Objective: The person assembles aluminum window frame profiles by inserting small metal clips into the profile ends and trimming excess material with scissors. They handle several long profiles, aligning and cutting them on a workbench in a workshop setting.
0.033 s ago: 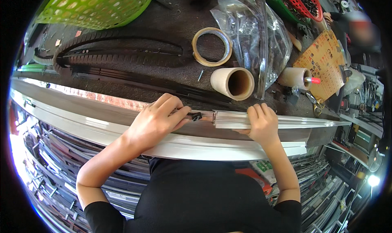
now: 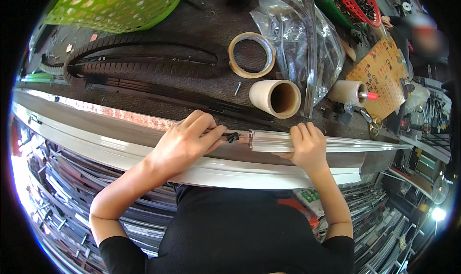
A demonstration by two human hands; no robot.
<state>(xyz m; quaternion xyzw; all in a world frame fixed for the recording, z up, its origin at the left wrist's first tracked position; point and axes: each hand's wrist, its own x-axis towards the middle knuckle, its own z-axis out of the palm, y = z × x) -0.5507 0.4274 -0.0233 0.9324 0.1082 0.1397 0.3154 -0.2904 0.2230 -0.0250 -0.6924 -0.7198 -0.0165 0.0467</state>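
My left hand (image 2: 185, 138) is closed, pinching a small black fitting (image 2: 233, 137) between thumb and fingers. The fitting points at the open end of a ribbed white metal profile (image 2: 271, 142), with a short gap between. My right hand (image 2: 308, 145) wraps around that profile near its end, thumb underneath and fingers on top. The profile narrows away to the right. Along the bench front, a long white profile (image 2: 235, 173) passes beneath both wrists. Part of the black fitting is hidden by my left fingers.
Beyond my hands lie a cardboard tube (image 2: 273, 99), a tape roll (image 2: 251, 54), a screw (image 2: 237, 89) and a looped black strip (image 2: 144, 70). A green basket (image 2: 115, 10) stands far left, clear plastic bags (image 2: 297, 43) far right of centre, scissors (image 2: 375, 126) at right. Another person (image 2: 422, 39) is at far right.
My left hand and the black fitting have shifted very slightly right, toward the profile's end. My right hand stays gripping the profile. The bench items sit slightly differently in view.
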